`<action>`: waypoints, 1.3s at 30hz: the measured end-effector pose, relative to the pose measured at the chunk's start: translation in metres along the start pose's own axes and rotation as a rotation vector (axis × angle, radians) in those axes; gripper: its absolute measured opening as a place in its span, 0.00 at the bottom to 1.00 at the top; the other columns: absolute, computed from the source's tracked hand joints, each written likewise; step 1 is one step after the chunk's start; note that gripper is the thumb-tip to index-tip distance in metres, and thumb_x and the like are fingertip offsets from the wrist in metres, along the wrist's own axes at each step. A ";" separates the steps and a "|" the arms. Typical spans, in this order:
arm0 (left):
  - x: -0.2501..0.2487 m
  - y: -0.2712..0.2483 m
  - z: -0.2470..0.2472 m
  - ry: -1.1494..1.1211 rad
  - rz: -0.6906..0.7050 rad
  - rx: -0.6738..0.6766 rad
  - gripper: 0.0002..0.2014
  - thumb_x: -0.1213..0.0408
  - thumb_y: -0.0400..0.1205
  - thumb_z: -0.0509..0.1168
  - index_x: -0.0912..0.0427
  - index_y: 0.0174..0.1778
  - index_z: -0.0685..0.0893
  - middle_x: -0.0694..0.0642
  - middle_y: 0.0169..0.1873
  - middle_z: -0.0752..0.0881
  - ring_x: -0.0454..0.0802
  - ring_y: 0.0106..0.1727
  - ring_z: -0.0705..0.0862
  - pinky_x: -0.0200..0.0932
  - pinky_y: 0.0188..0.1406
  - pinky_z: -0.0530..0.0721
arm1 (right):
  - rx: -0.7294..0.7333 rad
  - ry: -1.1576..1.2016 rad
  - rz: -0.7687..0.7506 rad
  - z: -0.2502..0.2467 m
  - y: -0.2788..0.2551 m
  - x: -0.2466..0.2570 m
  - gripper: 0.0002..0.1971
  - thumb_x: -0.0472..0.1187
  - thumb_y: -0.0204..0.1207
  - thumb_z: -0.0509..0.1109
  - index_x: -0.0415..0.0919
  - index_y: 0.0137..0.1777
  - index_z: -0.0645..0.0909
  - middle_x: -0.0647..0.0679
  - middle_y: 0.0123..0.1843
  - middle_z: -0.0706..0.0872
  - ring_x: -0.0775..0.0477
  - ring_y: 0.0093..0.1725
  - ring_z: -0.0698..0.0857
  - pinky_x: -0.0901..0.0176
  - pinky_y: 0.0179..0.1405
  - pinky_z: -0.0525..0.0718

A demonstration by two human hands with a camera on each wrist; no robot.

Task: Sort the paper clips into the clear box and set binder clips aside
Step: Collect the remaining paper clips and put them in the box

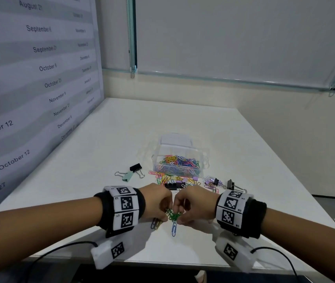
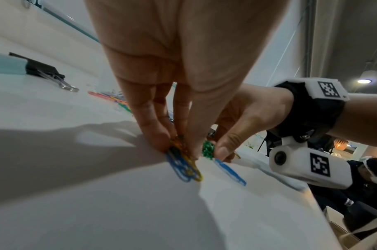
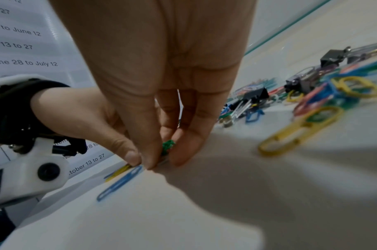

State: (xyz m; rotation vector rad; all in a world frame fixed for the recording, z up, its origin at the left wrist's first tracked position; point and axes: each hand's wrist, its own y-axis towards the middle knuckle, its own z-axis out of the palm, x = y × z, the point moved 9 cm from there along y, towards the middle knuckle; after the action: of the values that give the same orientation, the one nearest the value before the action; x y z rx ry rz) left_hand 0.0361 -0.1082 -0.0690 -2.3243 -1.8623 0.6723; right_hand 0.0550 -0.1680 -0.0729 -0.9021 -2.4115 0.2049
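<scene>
Our left hand [image 1: 158, 203] fingers [image 2: 153, 135] pinch a blue-and-yellow bunch of paper clips [image 2: 183, 165], and our right hand [image 1: 195, 205] fingers [image 3: 144, 152] clamp a green tangle [image 1: 173, 216], low over the bench [image 1: 101, 160]. A blue clip [image 1: 174, 228] dangles below, its long axis pointing toward us. These feel light, springy and snag-prone, so we judge gripping single loops works best. Beyond sit the loose pile [image 1: 174, 180], binder clips [image 1: 136, 168] and the clear box [image 1: 177, 162].

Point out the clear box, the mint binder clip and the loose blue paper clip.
clear box [image 1: 203, 160], head view, right wall.
mint binder clip [image 1: 128, 176], head view, its body.
blue paper clip [image 1: 174, 228], head view, mid-length.
</scene>
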 end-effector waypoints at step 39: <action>0.014 0.050 -0.066 -0.025 0.049 -0.204 0.11 0.65 0.76 0.69 0.59 0.53 0.87 0.56 0.51 0.88 0.47 0.44 0.81 0.35 0.41 0.75 | -0.204 -0.274 0.058 -0.062 0.029 -0.021 0.17 0.33 0.70 0.68 0.48 0.57 0.87 0.45 0.51 0.90 0.45 0.50 0.86 0.60 0.48 0.81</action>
State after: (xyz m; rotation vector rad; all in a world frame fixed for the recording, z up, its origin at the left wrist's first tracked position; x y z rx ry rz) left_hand 0.1094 -0.0945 -0.0301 -2.5031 -1.9765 0.5421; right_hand 0.1178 -0.1624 -0.0395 -1.0976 -2.6987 0.1110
